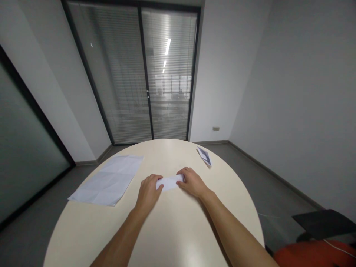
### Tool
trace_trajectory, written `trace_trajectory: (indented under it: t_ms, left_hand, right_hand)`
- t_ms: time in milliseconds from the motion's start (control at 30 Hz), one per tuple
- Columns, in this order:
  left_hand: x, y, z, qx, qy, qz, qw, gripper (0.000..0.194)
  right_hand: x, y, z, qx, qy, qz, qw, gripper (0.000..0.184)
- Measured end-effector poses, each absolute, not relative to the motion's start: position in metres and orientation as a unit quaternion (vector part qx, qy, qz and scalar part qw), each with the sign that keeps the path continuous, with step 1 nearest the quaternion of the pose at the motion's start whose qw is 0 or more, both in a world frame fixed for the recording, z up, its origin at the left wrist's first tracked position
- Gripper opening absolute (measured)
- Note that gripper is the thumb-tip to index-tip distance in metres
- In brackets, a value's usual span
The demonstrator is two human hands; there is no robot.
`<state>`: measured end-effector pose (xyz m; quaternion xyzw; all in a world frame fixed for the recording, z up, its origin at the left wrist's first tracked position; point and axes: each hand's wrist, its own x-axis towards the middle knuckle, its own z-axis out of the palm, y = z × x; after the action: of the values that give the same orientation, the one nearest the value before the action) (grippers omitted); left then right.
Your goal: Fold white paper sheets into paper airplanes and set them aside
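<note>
Between my two hands, a small folded strip of white paper (169, 183) is held level just over the round table, or resting on it; I cannot tell which. My left hand (150, 188) pinches the paper's left end between thumb and fingers. At the right end, my right hand (191, 181) grips it the same way, thumb below and fingers along the top edge. Fingertips cover both ends of the strip. A faint crease shows near its middle.
A large creased white sheet (111, 180) lies on the left of the cream table (172, 230). Toward the far right edge sits a folded printed paper (205, 156). A red chair (311, 255) and a dark flat object (325, 223) are at the lower right.
</note>
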<state>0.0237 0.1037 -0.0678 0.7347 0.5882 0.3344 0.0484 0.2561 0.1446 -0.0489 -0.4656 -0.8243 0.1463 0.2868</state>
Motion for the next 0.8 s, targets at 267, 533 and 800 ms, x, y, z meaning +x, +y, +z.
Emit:
trace_trajectory:
  t_ms: [267,533,800]
  left_hand:
    - [0.021,0.103,-0.064,0.710,0.616,0.341,0.002,0.025]
    - [0.012,0.107,-0.076,0.676,0.618,0.400,-0.034,0.035]
    - [0.013,0.109,-0.087,0.694,0.618,0.369,-0.015,0.037]
  right_hand:
    - [0.259,0.147,-0.050,-0.486,-0.798,0.185,0.303,0.014]
    - [0.265,0.153,-0.052,-0.530,-0.745,0.165,0.372,0.024]
    - [0.272,0.162,-0.053,-0.598,-0.654,0.160,0.435,0.037]
